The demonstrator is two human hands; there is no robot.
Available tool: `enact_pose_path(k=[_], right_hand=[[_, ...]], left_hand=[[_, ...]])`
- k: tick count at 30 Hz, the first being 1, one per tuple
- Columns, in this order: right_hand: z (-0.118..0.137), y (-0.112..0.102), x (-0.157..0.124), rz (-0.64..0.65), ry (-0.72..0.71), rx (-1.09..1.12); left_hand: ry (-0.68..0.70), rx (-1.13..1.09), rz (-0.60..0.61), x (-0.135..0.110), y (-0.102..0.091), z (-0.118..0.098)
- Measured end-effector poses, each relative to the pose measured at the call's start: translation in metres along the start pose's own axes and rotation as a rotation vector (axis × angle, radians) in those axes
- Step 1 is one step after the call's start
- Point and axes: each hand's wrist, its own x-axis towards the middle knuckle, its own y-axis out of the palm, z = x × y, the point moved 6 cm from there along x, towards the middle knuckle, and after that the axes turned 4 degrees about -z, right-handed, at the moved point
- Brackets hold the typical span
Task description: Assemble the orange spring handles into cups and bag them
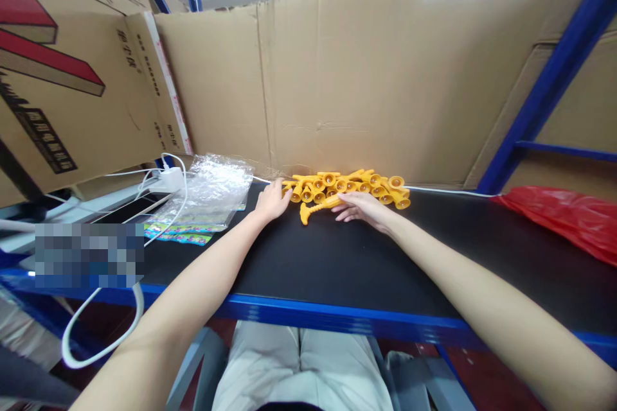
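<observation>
A low heap of yellow plastic pieces (349,185) with round cup-like ends lies at the back of the black tabletop. In front of it a yellow toy hammer (318,207) with a ribbed handle points its head left and toward me. My right hand (362,209) is closed on the handle's right end, thumb above and fingers beneath. At the left end of the heap rests my left hand (274,200), its thumb and fingers apart against the outermost pieces. Some of its fingertips are hidden, and no piece is clearly gripped there.
Clear plastic bags (207,189) with colourful printed edges lie on the left, beside a white charger (172,178) and cables. A red plastic bag (562,215) lies at the right. Cardboard (361,83) walls the back, and blue posts (549,83) frame the bench.
</observation>
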Motion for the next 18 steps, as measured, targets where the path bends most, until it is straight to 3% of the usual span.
enact_pose_path(k=[7, 12, 15, 18], right_hand=[[0.029, -0.007, -0.007, -0.085, -0.072, 0.008], [0.068, -0.028, -0.002, -0.292, -0.273, -0.019], [0.088, -0.035, 0.004, -0.396, -0.460, -0.168], [0.097, -0.032, 0.011, -0.496, -0.610, -0.506]], left_hand=[[-0.034, 0.002, 0.261, -0.002, 0.028, 0.011], [-0.017, -0.018, 0.285, -0.002, 0.033, 0.012], [-0.028, -0.022, 0.278, -0.002, 0.033, 0.012], [-0.042, -0.019, 0.271, -0.003, 0.034, 0.012]])
